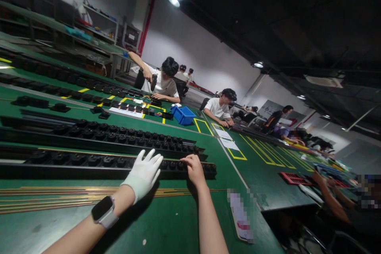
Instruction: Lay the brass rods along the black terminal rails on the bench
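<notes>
My left hand (145,174), in a white glove with a pale green cuff, lies with its fingers spread over the near black rail (89,170). Round black parts (108,161) sit in a row inside this rail. Along the row runs a thin brass-coloured rod (71,151), partly hidden by my hands. My bare right hand (194,168) has its thumb and fingertips drawn together on the rod near the rail's right end. Just in front of the rail, several loose brass-coloured rods (59,197) rest on the green table, passing behind my left wrist.
More filled black rails (119,137) lie behind the near one. A phone-like object (240,216) is at right. Beyond are a blue bin (183,115), paper sheets (228,139) and a red tray (293,178). Co-workers (163,83) sit across the table; another person's hands (324,180) are at far right.
</notes>
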The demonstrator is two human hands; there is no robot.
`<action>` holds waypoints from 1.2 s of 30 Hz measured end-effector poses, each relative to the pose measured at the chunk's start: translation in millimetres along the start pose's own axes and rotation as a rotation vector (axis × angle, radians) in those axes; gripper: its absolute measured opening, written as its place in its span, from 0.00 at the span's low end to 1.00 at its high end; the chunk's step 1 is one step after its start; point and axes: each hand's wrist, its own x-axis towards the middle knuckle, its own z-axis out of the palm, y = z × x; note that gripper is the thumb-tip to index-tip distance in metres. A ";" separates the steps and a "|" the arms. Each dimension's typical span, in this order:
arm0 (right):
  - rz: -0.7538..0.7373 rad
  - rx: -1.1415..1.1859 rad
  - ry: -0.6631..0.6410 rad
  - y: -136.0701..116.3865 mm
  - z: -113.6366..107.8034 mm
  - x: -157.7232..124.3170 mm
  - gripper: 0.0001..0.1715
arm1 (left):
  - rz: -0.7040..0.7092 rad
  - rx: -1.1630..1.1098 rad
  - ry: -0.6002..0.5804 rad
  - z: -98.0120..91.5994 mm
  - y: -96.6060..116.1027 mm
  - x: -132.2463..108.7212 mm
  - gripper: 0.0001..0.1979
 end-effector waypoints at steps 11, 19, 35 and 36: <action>-0.005 0.064 0.099 18.6 -9.0 3.3 0.23 | -0.032 0.003 -0.066 -3.4 1.2 -1.3 0.24; 0.246 -0.191 0.193 54.6 -16.4 -10.6 0.34 | -0.042 0.014 -0.083 0.1 2.4 -1.6 0.24; 0.268 -0.321 0.020 32.6 -11.8 -8.4 0.31 | -0.040 0.010 -0.084 2.7 0.6 -3.7 0.25; 0.262 -0.324 0.007 31.1 -11.4 -8.1 0.31 | -0.041 0.009 -0.085 2.7 0.6 -3.9 0.25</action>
